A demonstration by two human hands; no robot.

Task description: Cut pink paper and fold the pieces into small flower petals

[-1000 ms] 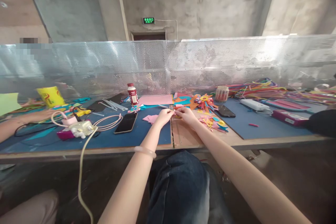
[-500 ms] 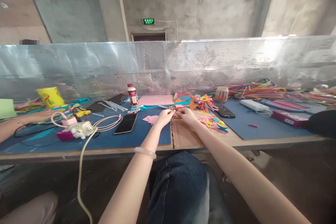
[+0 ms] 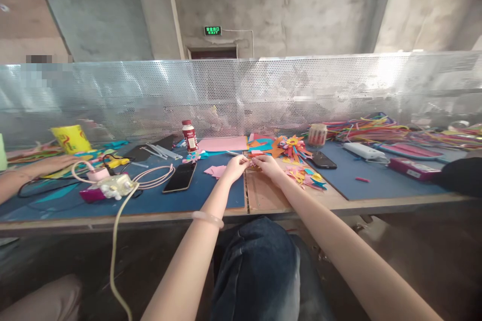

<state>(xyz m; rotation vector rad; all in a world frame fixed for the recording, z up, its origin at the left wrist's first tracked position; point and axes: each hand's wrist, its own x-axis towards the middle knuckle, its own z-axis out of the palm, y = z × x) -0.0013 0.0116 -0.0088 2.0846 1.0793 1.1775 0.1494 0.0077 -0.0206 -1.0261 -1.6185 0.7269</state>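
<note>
Across the blue-matted surface (image 3: 214, 200), the paper work looks partway along: some items appear made up, others lie flat and loose. The pink sheet (image 3: 222, 144), lying flat in front of the perforated partition (image 3: 211, 95), seems unworked. To the right of the hands, the many-petalled paper flower (image 3: 294, 145) looks put together, its orange, pink and blue strips spreading around a yellow middle. Nearer the front edge, a fringed paper cluster (image 3: 303, 176) in pink, yellow and blue sits flatter and more ragged; whether it is finished cannot be told. The pink paper pieces (image 3: 216, 171), just left of the left hand (image 3: 235, 168), lie loose and appear left over for later use.

The left hand and the right hand (image 3: 268, 167) meet above the seam where the mat ends and the tan board (image 3: 265, 196) begins. The fingers (image 3: 243, 161) of both are drawn together in a close pinch, nearly touching across the 2 hands. They seem to have hold of 1 small piece (image 3: 251, 162) between them, pinkish and mostly hidden; its shape, and how far its making has come, cannot be made out.
</note>
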